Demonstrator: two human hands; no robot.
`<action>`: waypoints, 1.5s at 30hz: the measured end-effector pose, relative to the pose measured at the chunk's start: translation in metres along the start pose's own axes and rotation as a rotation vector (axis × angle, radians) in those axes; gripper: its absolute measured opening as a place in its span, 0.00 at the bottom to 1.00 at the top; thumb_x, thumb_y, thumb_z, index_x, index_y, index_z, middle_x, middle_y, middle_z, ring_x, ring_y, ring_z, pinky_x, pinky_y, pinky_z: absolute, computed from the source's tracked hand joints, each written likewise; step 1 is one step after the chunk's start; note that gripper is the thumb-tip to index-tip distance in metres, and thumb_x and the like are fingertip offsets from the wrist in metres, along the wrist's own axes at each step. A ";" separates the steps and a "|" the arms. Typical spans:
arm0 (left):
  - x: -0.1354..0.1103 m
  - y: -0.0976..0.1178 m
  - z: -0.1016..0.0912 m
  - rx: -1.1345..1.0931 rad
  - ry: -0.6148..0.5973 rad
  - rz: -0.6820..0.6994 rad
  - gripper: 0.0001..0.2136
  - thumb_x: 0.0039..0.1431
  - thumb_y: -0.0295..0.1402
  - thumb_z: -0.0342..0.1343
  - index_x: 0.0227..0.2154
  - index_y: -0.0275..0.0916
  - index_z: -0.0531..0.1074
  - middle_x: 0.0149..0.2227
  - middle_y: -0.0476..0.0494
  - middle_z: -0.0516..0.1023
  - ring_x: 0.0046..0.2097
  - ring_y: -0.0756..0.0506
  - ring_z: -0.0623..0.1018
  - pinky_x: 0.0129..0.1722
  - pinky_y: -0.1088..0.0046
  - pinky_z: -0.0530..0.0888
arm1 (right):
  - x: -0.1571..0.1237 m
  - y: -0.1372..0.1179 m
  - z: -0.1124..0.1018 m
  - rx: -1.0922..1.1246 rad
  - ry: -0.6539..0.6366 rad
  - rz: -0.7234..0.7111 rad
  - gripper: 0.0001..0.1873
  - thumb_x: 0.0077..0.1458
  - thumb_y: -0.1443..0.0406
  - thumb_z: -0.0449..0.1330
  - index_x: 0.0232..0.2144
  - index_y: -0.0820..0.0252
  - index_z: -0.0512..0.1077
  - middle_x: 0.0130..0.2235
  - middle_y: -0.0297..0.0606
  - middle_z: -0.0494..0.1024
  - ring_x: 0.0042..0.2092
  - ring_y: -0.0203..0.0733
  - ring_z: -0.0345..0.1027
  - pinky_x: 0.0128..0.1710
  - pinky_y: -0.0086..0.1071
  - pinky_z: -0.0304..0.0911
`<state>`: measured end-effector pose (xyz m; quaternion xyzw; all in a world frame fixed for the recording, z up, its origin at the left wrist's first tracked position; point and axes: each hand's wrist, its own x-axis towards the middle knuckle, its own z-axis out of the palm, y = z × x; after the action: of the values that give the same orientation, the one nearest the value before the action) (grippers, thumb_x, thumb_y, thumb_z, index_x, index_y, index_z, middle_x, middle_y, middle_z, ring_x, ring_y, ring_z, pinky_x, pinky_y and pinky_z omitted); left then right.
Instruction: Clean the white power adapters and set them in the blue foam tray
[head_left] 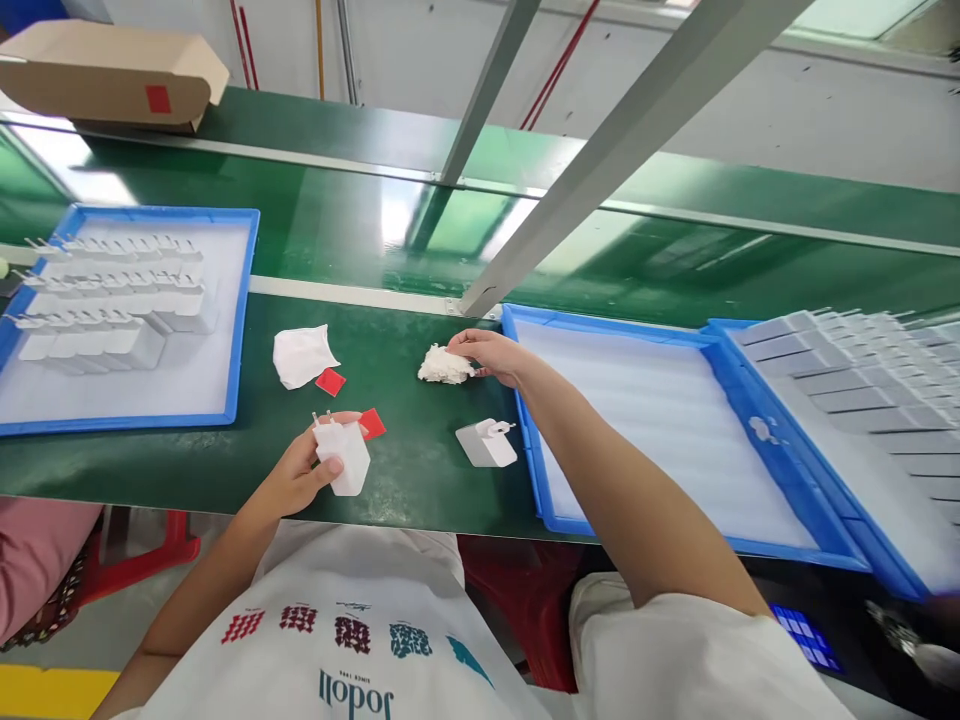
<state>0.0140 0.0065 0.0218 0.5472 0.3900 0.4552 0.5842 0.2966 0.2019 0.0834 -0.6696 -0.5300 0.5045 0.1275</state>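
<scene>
My left hand (304,470) is closed around a white two-pin power adapter (346,462), its pins pointing up and away. A red square tag (372,424) shows just behind that adapter; whether my fingers hold it or it lies on the bench, I cannot tell. Over to the right, the fingers of my right hand (487,355) pinch the edge of a crumpled off-white wad of cloth (442,366) on the green bench. A second white adapter (486,444) lies nearer to me, below my right hand. A folded white cloth (301,357) and another red square (330,381) lie beyond my left hand.
At left, a blue-rimmed tray (244,330) holds rows of white adapters. To the right are a blue-rimmed tray with a white lining (645,420) and another tray (847,490) packed with adapters. A slanted grey post (600,150) rises behind; a cardboard box (105,75) sits far left.
</scene>
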 end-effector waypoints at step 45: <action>-0.023 0.007 0.016 0.885 0.458 0.116 0.28 0.54 0.41 0.68 0.54 0.43 0.64 0.52 0.39 0.75 0.52 0.37 0.76 0.55 0.53 0.71 | -0.092 0.050 0.167 -0.541 0.358 -0.712 0.18 0.66 0.58 0.54 0.52 0.61 0.72 0.48 0.54 0.76 0.46 0.57 0.67 0.43 0.47 0.66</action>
<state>0.0224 -0.0203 0.0290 0.6493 0.6329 0.3861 0.1693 0.1971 0.0433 0.0213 -0.5319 -0.8083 0.1503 0.2028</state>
